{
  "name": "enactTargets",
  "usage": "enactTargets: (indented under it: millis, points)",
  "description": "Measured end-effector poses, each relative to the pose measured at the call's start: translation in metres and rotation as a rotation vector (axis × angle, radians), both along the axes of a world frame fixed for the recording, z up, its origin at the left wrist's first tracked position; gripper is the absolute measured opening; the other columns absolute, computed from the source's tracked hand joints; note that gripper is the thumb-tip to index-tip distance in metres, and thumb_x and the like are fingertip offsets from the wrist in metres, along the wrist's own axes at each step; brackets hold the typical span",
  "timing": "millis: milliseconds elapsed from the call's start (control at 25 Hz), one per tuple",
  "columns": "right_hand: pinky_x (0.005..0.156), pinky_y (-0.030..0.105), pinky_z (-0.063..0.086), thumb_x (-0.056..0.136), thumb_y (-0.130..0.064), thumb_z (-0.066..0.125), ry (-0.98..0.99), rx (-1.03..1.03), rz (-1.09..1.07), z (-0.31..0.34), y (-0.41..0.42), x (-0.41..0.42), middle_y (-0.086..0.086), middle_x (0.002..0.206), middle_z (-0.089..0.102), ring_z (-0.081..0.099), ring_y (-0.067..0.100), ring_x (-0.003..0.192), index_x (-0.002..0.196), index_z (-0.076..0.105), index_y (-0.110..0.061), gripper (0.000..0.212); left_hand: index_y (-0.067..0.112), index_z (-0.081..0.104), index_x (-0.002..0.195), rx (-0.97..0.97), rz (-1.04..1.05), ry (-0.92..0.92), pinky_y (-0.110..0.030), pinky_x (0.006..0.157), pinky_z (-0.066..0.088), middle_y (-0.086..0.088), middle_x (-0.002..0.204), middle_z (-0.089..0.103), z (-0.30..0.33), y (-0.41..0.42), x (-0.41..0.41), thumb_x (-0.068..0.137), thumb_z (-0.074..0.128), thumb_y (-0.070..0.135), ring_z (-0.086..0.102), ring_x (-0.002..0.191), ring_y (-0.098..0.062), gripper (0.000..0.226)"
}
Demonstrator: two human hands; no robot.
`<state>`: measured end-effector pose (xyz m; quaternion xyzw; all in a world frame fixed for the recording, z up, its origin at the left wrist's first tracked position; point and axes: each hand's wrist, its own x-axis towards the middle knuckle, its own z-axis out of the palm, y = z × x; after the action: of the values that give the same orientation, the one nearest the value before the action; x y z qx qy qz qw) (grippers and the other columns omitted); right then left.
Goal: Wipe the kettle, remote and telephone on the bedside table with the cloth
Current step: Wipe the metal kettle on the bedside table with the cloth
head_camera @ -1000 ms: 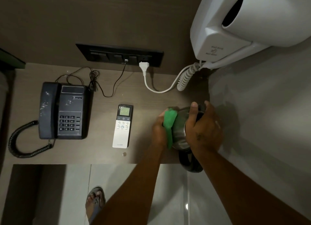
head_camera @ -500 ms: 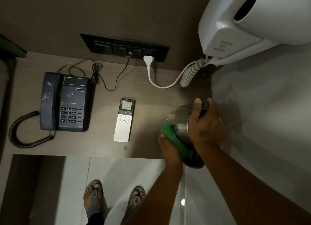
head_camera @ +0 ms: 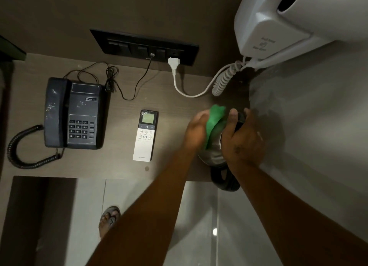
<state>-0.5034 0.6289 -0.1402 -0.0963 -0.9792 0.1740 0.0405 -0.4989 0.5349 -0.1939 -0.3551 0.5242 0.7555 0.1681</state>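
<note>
Your left hand (head_camera: 196, 131) has swept the cloth (head_camera: 214, 122) from the kettle's (head_camera: 214, 154) near side to its far side, fingers clamped on it, while your right hand (head_camera: 244, 138) grips the top; remote (head_camera: 145, 136) and telephone (head_camera: 73, 113), left of the kettle, still await wiping.

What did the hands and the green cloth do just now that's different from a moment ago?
The left hand slid the green cloth from the near side of the shiny metal kettle up toward the wall. The right hand kept gripping the kettle's top. The dark telephone and white remote stayed put.
</note>
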Motion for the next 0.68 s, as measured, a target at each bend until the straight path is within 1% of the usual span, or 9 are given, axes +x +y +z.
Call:
enactTargets:
  millis: [40,160,200,240,320,400,440,560,680]
  points:
    - [0.081,0.039,0.051,0.094,-0.063,0.025,-0.003,-0.006,-0.005,0.001,-0.001,0.000,0.014,0.119,0.066,0.065,0.035,0.102,0.131,0.046,-0.017,0.063,0.021,0.061,0.123,-0.018,0.100,-0.057,-0.016,0.069,0.054,0.005,0.104,0.067,-0.006,0.007,0.026,0.106,0.038,0.040,0.067,0.086,0.002,0.034]
    - [0.082,0.040,0.050,0.093,-0.064,0.025,-0.009,-0.007,-0.004,0.001,0.000,0.002,0.014,0.122,0.065,0.064,0.036,0.104,0.133,0.045,-0.018,0.063,0.021,0.055,0.127,0.127,0.307,-0.181,-0.047,0.095,0.056,-0.012,0.120,0.064,-0.014,0.039,0.095,0.104,0.035,0.050,0.065,0.111,-0.027,0.041]
    - [0.083,0.041,0.050,0.094,-0.063,0.025,-0.010,-0.005,0.001,0.002,0.000,0.002,0.014,0.122,0.065,0.064,0.036,0.105,0.133,0.044,-0.018,0.063,0.020,0.053,0.129,0.173,0.340,-0.183,-0.050,0.096,0.056,-0.014,0.122,0.063,-0.014,0.047,0.101,0.104,0.035,0.050,0.064,0.113,-0.030,0.042]
    - [0.083,0.041,0.050,0.094,-0.063,0.025,-0.014,-0.002,0.004,0.002,0.001,0.002,0.015,0.122,0.065,0.064,0.036,0.105,0.133,0.044,-0.018,0.063,0.020,0.052,0.130,0.191,0.366,-0.187,-0.047,0.092,0.057,-0.014,0.121,0.063,-0.014,0.048,0.096,0.104,0.035,0.050,0.064,0.111,-0.029,0.043]
    - [0.084,0.043,0.051,0.094,-0.063,0.024,-0.023,0.001,0.005,0.001,0.001,0.001,0.015,0.122,0.065,0.064,0.035,0.105,0.133,0.044,-0.018,0.063,0.020,0.055,0.126,0.115,0.337,-0.174,-0.030,0.076,0.055,-0.009,0.113,0.064,-0.015,0.036,0.068,0.104,0.034,0.049,0.066,0.098,-0.020,0.042]
    - [0.084,0.044,0.053,0.094,-0.062,0.024,-0.024,-0.003,0.002,0.001,0.001,0.001,0.015,0.123,0.064,0.064,0.034,0.105,0.133,0.044,-0.018,0.062,0.023,0.061,0.115,0.017,0.188,-0.126,-0.018,0.061,0.050,-0.004,0.103,0.066,-0.018,0.012,0.029,0.105,0.038,0.042,0.065,0.088,-0.012,0.031]
    - [0.083,0.044,0.055,0.095,-0.061,0.024,-0.018,-0.006,0.006,0.001,0.001,0.001,0.014,0.122,0.064,0.064,0.034,0.105,0.133,0.044,-0.017,0.061,0.022,0.064,0.114,0.003,0.086,-0.094,-0.016,0.061,0.049,-0.004,0.104,0.068,-0.017,0.001,0.008,0.105,0.042,0.038,0.066,0.090,-0.014,0.029]
    - [0.079,0.039,0.053,0.097,-0.055,0.027,0.008,-0.002,0.029,0.000,0.001,0.001,0.014,0.119,0.066,0.066,0.031,0.102,0.132,0.046,-0.016,0.056,0.018,0.063,0.131,-0.061,-0.239,-0.031,-0.030,0.086,0.048,-0.008,0.123,0.067,-0.005,-0.006,-0.035,0.103,0.046,0.040,0.062,0.106,-0.020,0.040]
    - [0.079,0.036,0.051,0.098,-0.053,0.027,0.012,-0.013,0.025,0.000,0.003,0.000,0.013,0.120,0.066,0.065,0.031,0.103,0.132,0.046,-0.016,0.054,0.014,0.058,0.136,0.037,-0.130,0.038,-0.048,0.108,0.046,-0.015,0.136,0.062,0.005,-0.006,-0.015,0.103,0.044,0.035,0.060,0.121,-0.031,0.041]
